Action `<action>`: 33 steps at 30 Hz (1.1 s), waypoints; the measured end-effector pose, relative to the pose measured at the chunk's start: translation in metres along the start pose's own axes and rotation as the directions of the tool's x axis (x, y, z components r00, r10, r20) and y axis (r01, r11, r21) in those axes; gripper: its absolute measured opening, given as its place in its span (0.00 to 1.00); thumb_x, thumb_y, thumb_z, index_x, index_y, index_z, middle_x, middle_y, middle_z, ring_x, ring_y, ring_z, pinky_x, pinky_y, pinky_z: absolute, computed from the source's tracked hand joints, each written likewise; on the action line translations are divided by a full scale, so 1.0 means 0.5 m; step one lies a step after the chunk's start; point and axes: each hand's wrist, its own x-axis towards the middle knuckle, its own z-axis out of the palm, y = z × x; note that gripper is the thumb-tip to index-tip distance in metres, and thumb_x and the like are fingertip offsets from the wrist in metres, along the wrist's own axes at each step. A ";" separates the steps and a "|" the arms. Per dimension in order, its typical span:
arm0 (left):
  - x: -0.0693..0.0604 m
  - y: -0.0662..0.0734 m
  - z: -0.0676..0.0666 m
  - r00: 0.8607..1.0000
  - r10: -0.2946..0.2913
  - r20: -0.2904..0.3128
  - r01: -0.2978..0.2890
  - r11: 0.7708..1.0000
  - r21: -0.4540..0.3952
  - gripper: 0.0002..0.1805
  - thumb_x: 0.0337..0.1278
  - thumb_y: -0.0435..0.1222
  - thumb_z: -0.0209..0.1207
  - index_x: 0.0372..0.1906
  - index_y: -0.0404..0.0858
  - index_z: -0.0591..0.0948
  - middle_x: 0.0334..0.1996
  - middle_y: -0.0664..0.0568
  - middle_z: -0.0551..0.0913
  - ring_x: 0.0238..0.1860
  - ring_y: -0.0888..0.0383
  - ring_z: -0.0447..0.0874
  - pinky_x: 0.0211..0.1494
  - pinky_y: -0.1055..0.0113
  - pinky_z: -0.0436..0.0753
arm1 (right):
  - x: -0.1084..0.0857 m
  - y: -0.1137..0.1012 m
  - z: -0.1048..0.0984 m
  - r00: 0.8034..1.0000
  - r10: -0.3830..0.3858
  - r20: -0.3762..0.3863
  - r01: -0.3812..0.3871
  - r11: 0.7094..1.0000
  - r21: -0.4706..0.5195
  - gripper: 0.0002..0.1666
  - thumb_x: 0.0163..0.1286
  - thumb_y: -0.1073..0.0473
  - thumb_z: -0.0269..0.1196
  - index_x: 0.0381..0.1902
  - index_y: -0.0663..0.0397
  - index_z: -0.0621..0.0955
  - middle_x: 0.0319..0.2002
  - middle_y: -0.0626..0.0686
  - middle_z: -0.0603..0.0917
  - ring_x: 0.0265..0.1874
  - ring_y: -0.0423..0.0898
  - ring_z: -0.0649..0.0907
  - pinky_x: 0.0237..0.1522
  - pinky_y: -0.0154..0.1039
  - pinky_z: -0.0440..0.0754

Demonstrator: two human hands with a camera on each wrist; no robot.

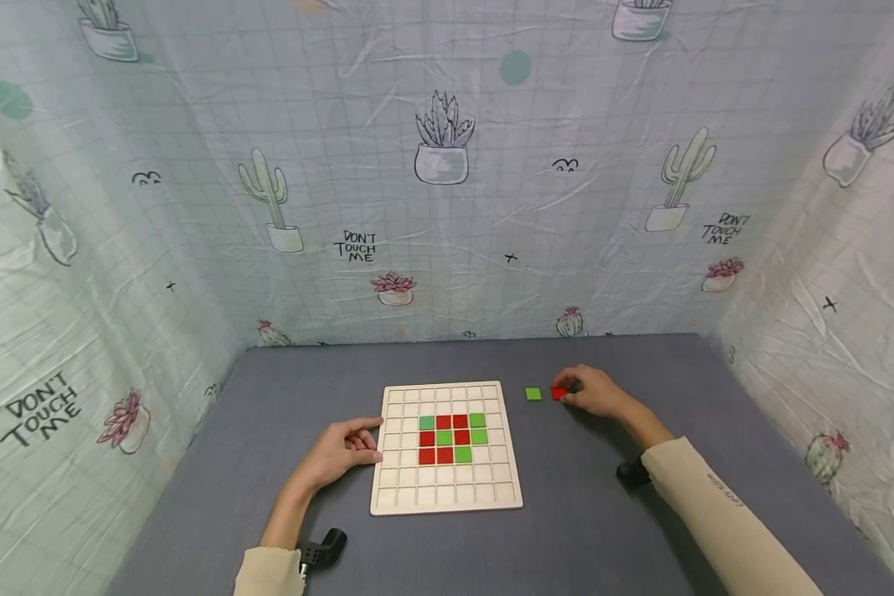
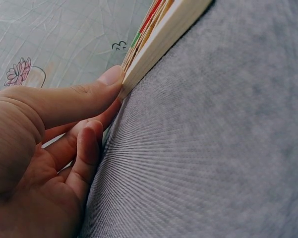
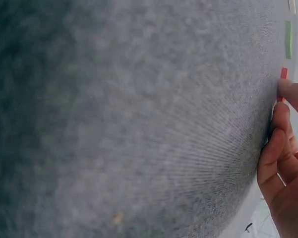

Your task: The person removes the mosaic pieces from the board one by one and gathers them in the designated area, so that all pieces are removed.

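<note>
Right sleeve (image 1: 723,505) foremost, your right grip (image 1: 598,392) pinches a red tile (image 1: 558,393): uneven squeezing could flip it; pushing, your wide left grip (image 1: 334,453) might skew the board (image 1: 447,477).

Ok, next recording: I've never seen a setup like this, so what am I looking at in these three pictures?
There's no robot here, just a person's two bare hands. The wide picture comes from a camera worn on the head; the two close ones come from cameras on each wrist.

On the gray table lies a pale gridded board, with red and green tiles in its middle squares. The left hand touches the board's left edge with thumb and a finger. The right hand appears to pinch a red tile off the board, near a loose green tile. Behind hangs a plant-patterned sheet.
</note>
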 end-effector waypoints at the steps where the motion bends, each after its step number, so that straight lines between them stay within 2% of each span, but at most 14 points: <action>1: 0.000 0.000 -0.001 1.000 0.001 0.001 -0.001 1.000 0.003 0.34 0.54 0.33 0.75 0.66 0.29 0.78 0.34 0.47 0.84 0.29 0.62 0.77 0.35 0.72 0.77 | 0.001 0.001 0.000 1.000 -0.004 0.000 0.004 1.000 -0.003 0.15 0.66 0.67 0.68 0.51 0.63 0.86 0.42 0.59 0.87 0.39 0.50 0.81 0.41 0.45 0.78; 6: -0.001 -0.002 -0.002 1.000 0.005 0.003 -0.005 1.000 0.007 0.34 0.54 0.33 0.75 0.67 0.29 0.78 0.34 0.46 0.84 0.29 0.62 0.77 0.35 0.71 0.77 | 0.006 0.005 -0.002 1.000 -0.004 0.004 0.004 1.000 -0.016 0.15 0.67 0.67 0.68 0.51 0.61 0.86 0.42 0.57 0.87 0.41 0.50 0.81 0.43 0.45 0.78; 15: 0.000 0.000 -0.001 1.000 0.002 -0.002 -0.002 1.000 0.008 0.34 0.54 0.34 0.75 0.67 0.30 0.78 0.34 0.47 0.84 0.29 0.62 0.77 0.36 0.71 0.77 | -0.002 0.000 0.001 1.000 0.013 -0.008 -0.013 1.000 -0.001 0.16 0.65 0.67 0.68 0.51 0.61 0.87 0.42 0.58 0.87 0.36 0.46 0.79 0.40 0.44 0.77; 21: 0.001 -0.003 0.003 1.000 0.007 0.001 -0.007 1.000 -0.001 0.34 0.53 0.34 0.75 0.66 0.30 0.78 0.34 0.46 0.84 0.29 0.62 0.77 0.35 0.72 0.77 | -0.006 0.006 0.003 1.000 0.028 -0.007 -0.029 1.000 -0.009 0.17 0.65 0.66 0.69 0.52 0.60 0.86 0.43 0.57 0.86 0.37 0.46 0.79 0.40 0.43 0.77; 27: -0.001 -0.002 0.004 1.000 0.008 0.006 -0.008 1.000 -0.008 0.34 0.53 0.33 0.75 0.66 0.30 0.78 0.34 0.46 0.84 0.29 0.62 0.77 0.35 0.72 0.77 | -0.006 0.003 -0.005 1.000 -0.010 -0.005 0.010 0.996 -0.094 0.18 0.63 0.62 0.74 0.51 0.59 0.86 0.41 0.57 0.85 0.39 0.50 0.82 0.41 0.47 0.81; 33: -0.002 -0.003 0.002 1.000 0.008 -0.002 -0.008 1.000 -0.007 0.34 0.54 0.33 0.75 0.67 0.30 0.78 0.34 0.46 0.84 0.29 0.62 0.76 0.35 0.72 0.77 | 0.006 -0.028 -0.020 0.998 -0.058 -0.037 0.051 0.983 -0.176 0.17 0.66 0.59 0.72 0.51 0.60 0.86 0.42 0.59 0.84 0.40 0.53 0.82 0.43 0.52 0.81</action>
